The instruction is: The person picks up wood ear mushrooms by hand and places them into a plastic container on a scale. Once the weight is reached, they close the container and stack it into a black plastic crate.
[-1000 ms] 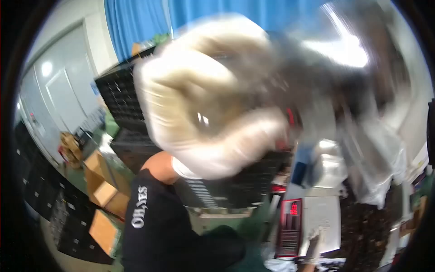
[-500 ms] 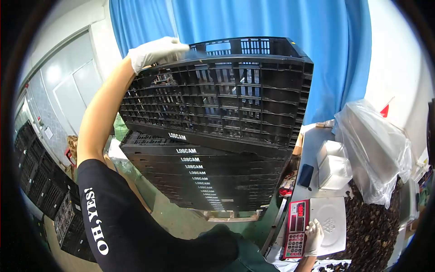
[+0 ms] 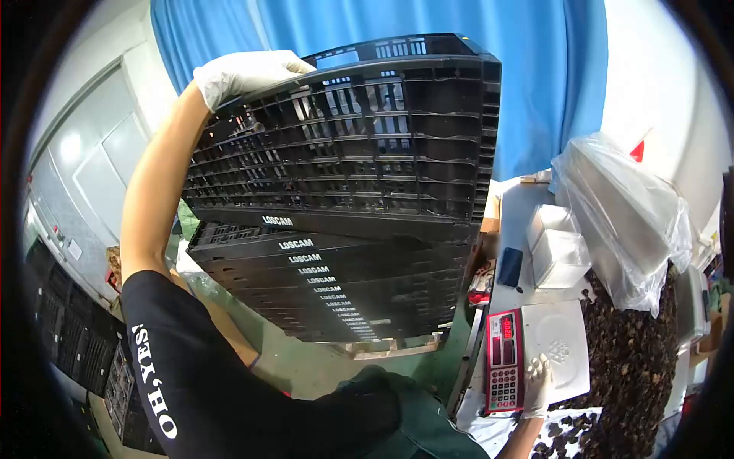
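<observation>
My left hand [image 3: 248,75], in a white glove, is closed over the top rim of a black slatted plastic crate [image 3: 344,157]. This opened-up crate stands slightly askew on a tall stack of folded black crates [image 3: 321,294] marked LOSCAM. At the lower right, my right hand [image 3: 540,384], also gloved, rests with loosely bent fingers at the edge of the white pan of a weighing scale [image 3: 566,329]. The scale's red keypad panel [image 3: 505,363] shows lit digits. Nothing shows in the right hand's fingers.
Beside the scale lie a dark phone [image 3: 510,267] and stacked clear plastic tubs [image 3: 558,256]. A plastic bag [image 3: 623,222] drapes over something behind them. Dark dried pieces [image 3: 631,356] cover the table's right side. More black crates [image 3: 73,329] stand at far left; a blue curtain [image 3: 527,99] hangs behind.
The whole view has shifted, so the crates sit farther left and higher. My left hand's fingers, blurred before, now lie on the crate rim. My right hand remains at the scale.
</observation>
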The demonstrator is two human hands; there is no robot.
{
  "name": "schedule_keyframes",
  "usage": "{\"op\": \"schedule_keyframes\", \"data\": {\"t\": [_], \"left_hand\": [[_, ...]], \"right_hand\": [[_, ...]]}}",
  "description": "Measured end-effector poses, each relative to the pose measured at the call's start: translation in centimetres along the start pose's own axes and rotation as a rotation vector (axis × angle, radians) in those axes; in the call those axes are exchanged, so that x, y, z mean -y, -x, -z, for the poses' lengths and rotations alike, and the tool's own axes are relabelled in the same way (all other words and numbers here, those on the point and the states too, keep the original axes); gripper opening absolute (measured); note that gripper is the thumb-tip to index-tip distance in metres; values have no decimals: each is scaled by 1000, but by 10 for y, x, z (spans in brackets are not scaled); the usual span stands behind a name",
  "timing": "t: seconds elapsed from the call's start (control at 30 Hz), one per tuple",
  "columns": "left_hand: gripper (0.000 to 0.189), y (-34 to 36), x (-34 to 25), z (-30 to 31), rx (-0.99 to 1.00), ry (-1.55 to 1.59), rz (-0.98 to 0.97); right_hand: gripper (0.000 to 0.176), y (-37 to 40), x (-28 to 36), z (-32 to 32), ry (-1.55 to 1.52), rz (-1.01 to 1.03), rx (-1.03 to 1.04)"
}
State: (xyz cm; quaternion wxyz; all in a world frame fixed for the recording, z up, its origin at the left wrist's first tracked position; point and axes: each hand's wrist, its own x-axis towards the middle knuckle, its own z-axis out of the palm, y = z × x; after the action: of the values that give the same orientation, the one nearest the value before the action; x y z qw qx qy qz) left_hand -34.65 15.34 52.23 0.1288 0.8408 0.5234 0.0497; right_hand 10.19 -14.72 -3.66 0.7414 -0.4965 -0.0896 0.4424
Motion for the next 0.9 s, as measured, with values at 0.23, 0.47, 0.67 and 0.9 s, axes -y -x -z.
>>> {"op": "schedule_keyframes", "data": {"t": [0.23,0.47,0.67,0.9], "left_hand": [[48,-25,-28,2,-163,-339,-243],[26,51,-141,-158,-576,308,-991],[19,-62,-276,-356,-272,952,-791],[38,-312,-296,-564,4,536,-809]], "right_hand": [[42,14,14,17,19,113,-30],[38,35,10,11,83,135,-106],[31,105,0,7,165,131,-226],[27,216,-124,81,390,-145,-638]]}}
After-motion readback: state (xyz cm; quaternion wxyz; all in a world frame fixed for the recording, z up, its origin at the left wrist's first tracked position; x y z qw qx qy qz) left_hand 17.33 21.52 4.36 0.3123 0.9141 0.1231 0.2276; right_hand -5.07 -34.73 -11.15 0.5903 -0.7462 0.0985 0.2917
